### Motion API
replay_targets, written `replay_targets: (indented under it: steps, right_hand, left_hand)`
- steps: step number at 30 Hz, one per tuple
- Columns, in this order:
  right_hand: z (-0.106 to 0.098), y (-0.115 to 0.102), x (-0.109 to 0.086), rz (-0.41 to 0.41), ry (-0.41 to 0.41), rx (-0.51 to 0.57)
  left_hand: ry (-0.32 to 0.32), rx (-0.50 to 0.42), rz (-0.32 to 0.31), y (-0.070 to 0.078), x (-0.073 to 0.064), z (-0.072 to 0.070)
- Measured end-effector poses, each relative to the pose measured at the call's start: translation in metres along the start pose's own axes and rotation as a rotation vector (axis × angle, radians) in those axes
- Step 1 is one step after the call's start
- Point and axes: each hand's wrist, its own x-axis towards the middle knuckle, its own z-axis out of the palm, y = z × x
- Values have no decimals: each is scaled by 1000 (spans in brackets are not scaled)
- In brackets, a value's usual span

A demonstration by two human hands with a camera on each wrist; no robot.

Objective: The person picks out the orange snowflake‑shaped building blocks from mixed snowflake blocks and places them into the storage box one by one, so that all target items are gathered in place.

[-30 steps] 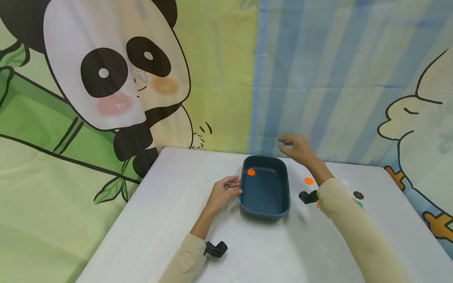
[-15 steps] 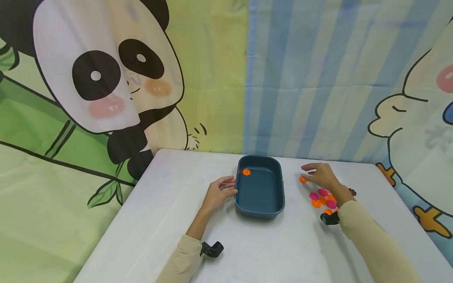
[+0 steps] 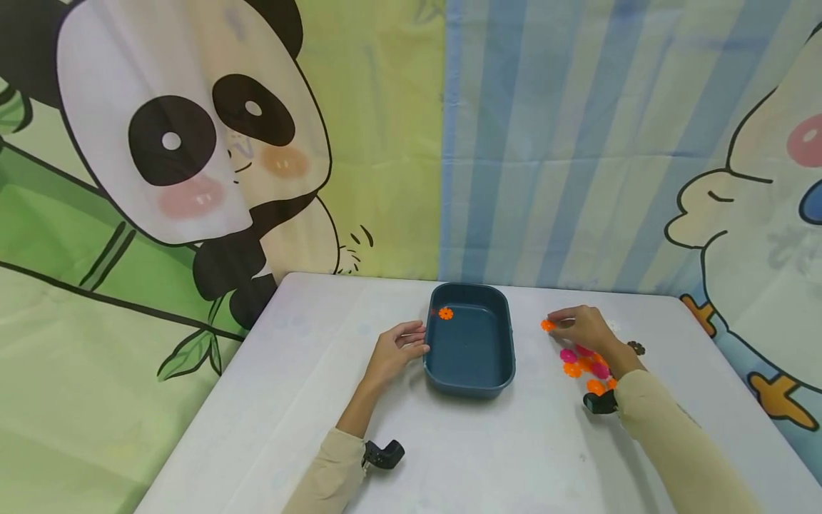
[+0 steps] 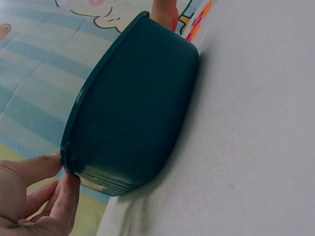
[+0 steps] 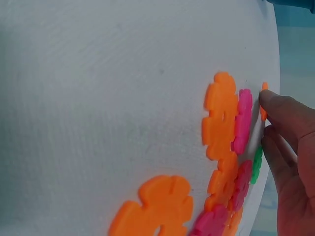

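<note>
Moved since one second earlier: right hand (image 3: 583,328), then raised against the backdrop, now down at the orange flower piece (image 3: 547,325). Left hand (image 3: 388,355): in the same place at the bin.

Backdrop (image 3: 514,143), cloth, printed with panda, stripes and a white figure; beyond the right-hand grip.

Table (image 3: 334,350), white; beneath both hands.

Blue bin (image 3: 472,353), rectangular, open-topped, upright; left of the right-hand grip and well apart from it. Left hand's thumb and finger pinch its near-left rim.

Sleeves (image 3: 681,435), beige, one pair; behind the hands.

Right hand: thumb and finger together on the orange flower piece, holding it near its edge; whether it is clear of the table cannot be told.

Wrist cameras (image 3: 600,403), black, one per arm; on the near side of each hand.

Flower pieces, plastic, similar in size: the held one, at the right fingertips; loose orange pieces (image 3: 573,370) and pink pieces (image 3: 568,355), grouped just nearer the person than the grip; green piece (image 5: 257,164), near the fingertips; brown piece (image 3: 636,348), right of the grip; bin piece (image 3: 446,313), orange, inside the bin at its far-left side.
</note>
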Motion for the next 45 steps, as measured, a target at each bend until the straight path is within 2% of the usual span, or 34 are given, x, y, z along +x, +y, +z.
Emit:
replay_targets:
  steps: [6,8,10,14,18,23,31,38,45]
  right_hand:
    - [1,3,0,-22,14,-13]
    - [2,2,0,-41,27,-9]
    - [3,2,0,-56,45,-3]
    - [6,1,0,-105,81,1]
    - [9,-2,-2,-148,92,-13]
    - [9,-6,-3,-124,67,-29]
    - [8,-13,-2,-90,28,-68]
    - [8,-14,-4,-89,84,-85]
    - [8,-29,-6,-156,158,5]
  left_hand:
    - [-7,-15,-1,6,-2,1]
    - [-11,-3,17,6,-3,1]
    - [-25,-11,13,12,-4,1]
    - [-43,-21,13,15,-5,0]
    - [-29,-20,4,5,-3,0]
    - [2,23,2,-2,-2,1]
    - [8,24,1,0,-3,0]
    - [-8,5,27,0,-3,0]
    - [-6,13,26,-1,-2,0]
